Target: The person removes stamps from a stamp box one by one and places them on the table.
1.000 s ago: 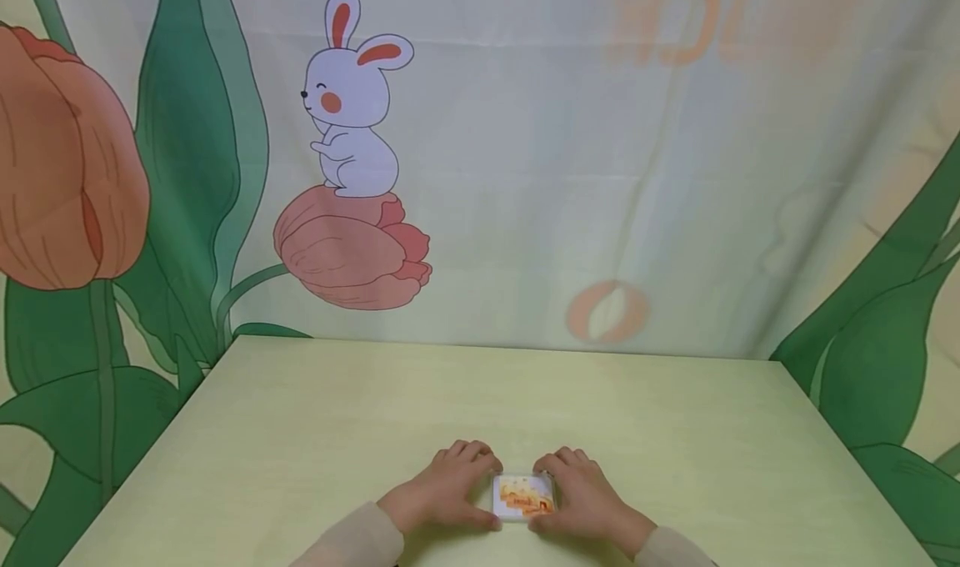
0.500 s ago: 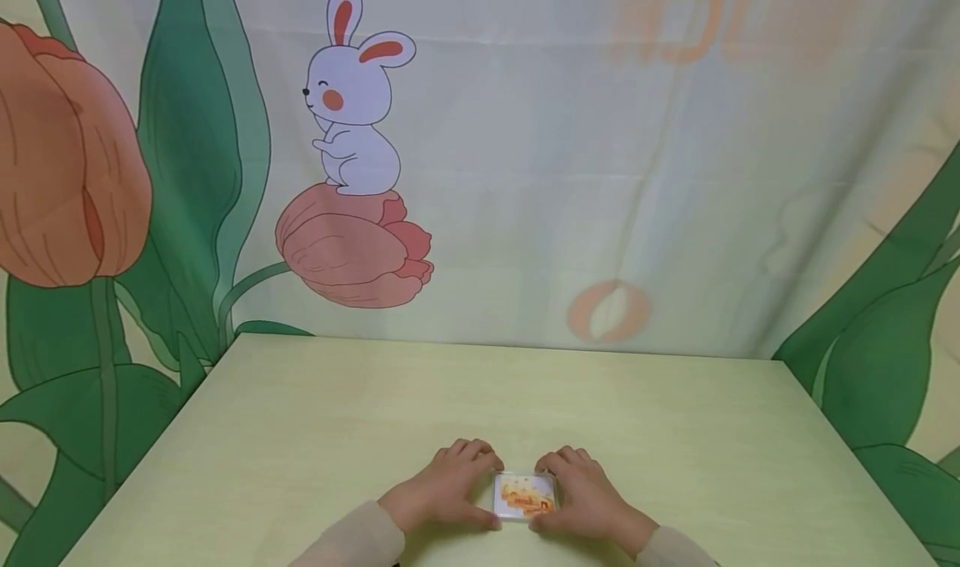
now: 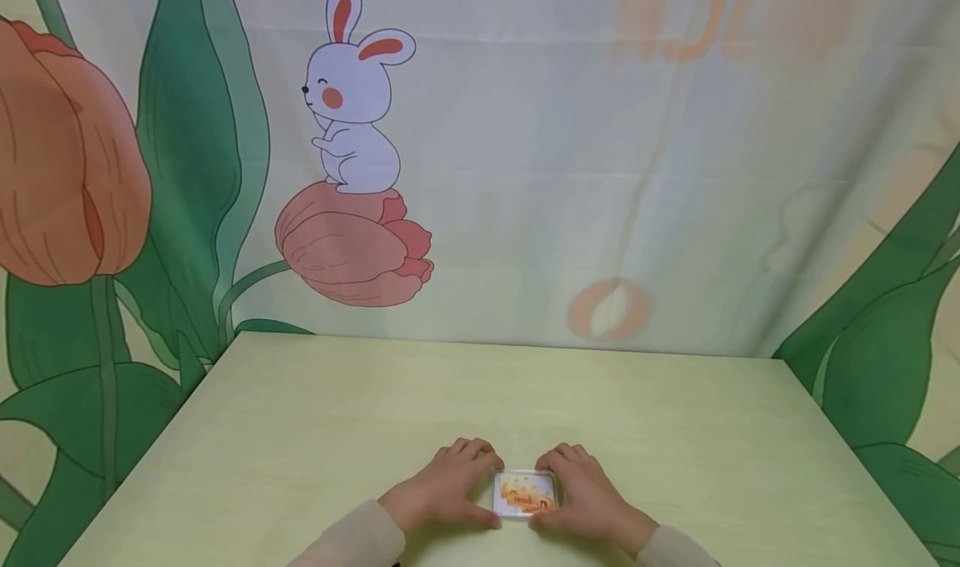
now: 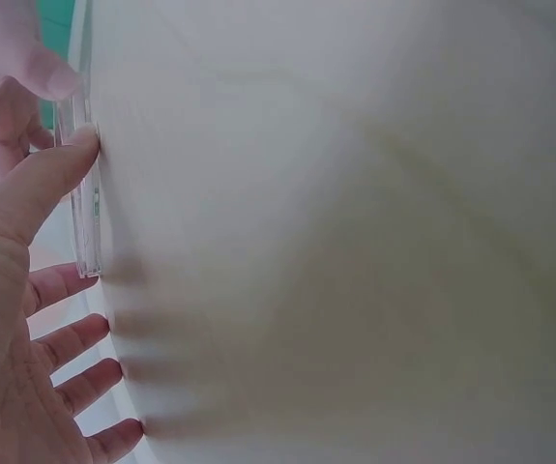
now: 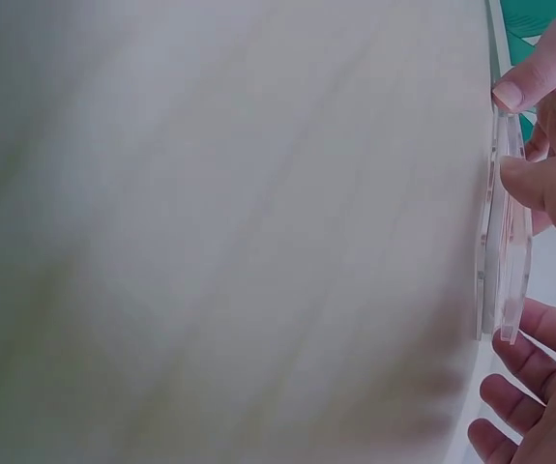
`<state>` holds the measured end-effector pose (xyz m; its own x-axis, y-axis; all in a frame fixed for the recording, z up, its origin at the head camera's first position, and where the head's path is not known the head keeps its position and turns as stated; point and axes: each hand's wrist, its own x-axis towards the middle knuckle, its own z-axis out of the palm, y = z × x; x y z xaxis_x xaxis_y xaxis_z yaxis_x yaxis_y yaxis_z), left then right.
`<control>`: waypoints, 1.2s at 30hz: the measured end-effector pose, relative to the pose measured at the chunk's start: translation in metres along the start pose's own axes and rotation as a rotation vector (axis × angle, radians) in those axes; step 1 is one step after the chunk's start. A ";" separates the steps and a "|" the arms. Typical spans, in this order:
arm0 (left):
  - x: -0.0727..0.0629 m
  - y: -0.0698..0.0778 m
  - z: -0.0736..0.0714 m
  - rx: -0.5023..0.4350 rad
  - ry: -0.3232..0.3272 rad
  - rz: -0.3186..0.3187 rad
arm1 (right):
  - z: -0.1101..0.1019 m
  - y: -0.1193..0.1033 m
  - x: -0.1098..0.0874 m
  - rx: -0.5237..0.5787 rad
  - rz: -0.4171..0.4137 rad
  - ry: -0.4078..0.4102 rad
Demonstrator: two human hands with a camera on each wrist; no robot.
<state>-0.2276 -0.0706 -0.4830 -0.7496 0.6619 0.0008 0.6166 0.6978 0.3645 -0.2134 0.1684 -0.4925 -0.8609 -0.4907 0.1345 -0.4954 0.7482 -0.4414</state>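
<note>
A small flat clear plastic case with an orange and white print on top lies near the front of the table, between two hands. The left hand grips its left end, thumb at the near edge and index finger at the far edge; its other fingertips rest on the table in the left wrist view. At the right end the right hand pinches the case the same way. Seen edge-on in the right wrist view, a clear upper layer stands slightly apart from a whitish lower layer, with the right thumb on the clear part.
The pale yellow-green table reaches back to a hanging cloth printed with a rabbit, tulips and green leaves. Beige sleeves cover both forearms.
Both hands stay almost where they were. A clear rim shows more along the case's far and right edges than one second ago. The head view has shifted very slightly.
</note>
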 end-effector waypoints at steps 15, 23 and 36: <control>-0.001 0.000 0.000 0.010 0.001 -0.003 | 0.000 -0.002 -0.001 -0.011 0.007 0.010; 0.000 -0.002 0.002 0.008 0.005 -0.005 | -0.001 -0.003 0.000 -0.016 0.012 0.012; 0.001 -0.003 0.003 -0.003 0.005 -0.012 | -0.003 -0.005 -0.002 -0.036 -0.003 0.031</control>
<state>-0.2297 -0.0710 -0.4864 -0.7583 0.6519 0.0006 0.6064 0.7051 0.3677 -0.2089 0.1670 -0.4878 -0.8623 -0.4794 0.1629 -0.5012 0.7625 -0.4092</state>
